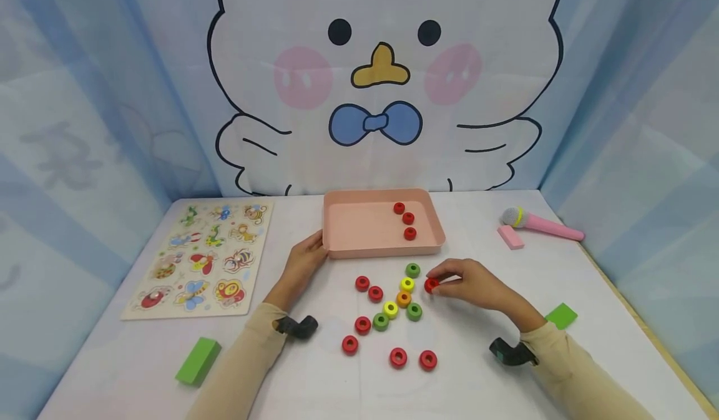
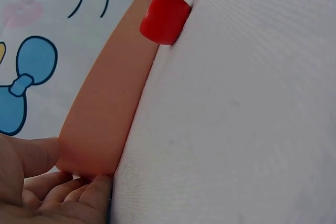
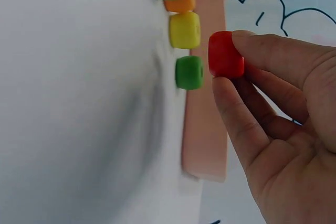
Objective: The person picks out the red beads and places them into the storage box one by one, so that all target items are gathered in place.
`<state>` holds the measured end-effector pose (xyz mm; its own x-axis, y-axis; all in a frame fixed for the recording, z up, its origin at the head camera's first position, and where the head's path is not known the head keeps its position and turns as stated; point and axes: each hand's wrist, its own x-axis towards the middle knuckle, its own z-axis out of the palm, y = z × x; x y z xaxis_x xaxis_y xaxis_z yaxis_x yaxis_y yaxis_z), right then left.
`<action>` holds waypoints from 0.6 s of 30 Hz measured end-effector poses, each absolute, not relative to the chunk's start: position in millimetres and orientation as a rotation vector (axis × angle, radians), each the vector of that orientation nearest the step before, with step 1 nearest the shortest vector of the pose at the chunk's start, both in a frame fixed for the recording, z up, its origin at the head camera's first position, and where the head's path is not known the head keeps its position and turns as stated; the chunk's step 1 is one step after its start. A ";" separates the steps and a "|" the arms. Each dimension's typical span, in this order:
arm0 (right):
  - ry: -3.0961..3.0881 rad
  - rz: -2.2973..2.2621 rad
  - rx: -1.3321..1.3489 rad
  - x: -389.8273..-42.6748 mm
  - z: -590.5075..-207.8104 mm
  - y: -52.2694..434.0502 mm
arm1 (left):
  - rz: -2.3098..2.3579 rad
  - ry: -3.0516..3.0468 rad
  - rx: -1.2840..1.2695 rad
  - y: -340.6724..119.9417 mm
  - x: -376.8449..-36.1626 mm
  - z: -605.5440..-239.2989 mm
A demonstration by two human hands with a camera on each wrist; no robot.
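My right hand (image 1: 474, 286) pinches a red ring-shaped bead (image 3: 224, 56) between thumb and fingertips, held above the table just right of the other beads. At the near left corner of a shallow pink tray (image 1: 359, 223), my left hand (image 1: 303, 261) grips the tray, thumb at the rim and fingers bent against its wall. Three red beads (image 1: 409, 218) lie inside the tray toward its right side. In front of the tray are several red beads (image 1: 362, 326), three green beads (image 1: 381, 322), two yellow beads (image 1: 390, 309) and one orange bead (image 1: 403, 299).
An insect picture board (image 1: 216, 251) lies on the left, with a green block (image 1: 198, 362) nearer me. To the right are a pink toy microphone (image 1: 542, 223), a pink block (image 1: 510, 237) and another green block (image 1: 562, 315) partly behind my right sleeve. A printed curtain (image 1: 382, 158) stands behind the table.
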<state>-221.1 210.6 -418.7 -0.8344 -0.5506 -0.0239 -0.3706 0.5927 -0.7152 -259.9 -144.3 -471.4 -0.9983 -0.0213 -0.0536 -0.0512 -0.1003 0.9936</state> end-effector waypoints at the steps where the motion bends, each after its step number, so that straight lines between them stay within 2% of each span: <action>1: 2.589 -1.070 -0.763 -224.9 -415.9 208.2 | 2.318 2.093 -0.089 -144.8 -260.2 -471.8; 10: 2.634 -1.055 -0.763 -262.9 -403.2 179.6 | 2.284 2.131 -0.101 -146.7 -260.9 -476.0; 18: 2.718 -1.007 -0.737 -312.2 -403.8 143.4 | 2.287 2.139 -0.095 -146.3 -262.2 -475.3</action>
<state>-312.2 143.4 -403.8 -0.8679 -0.4959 0.0291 -0.3952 0.6537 -0.6454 -262.2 -146.3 -475.3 -0.9981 -0.0354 -0.0500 -0.0475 -0.0677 0.9966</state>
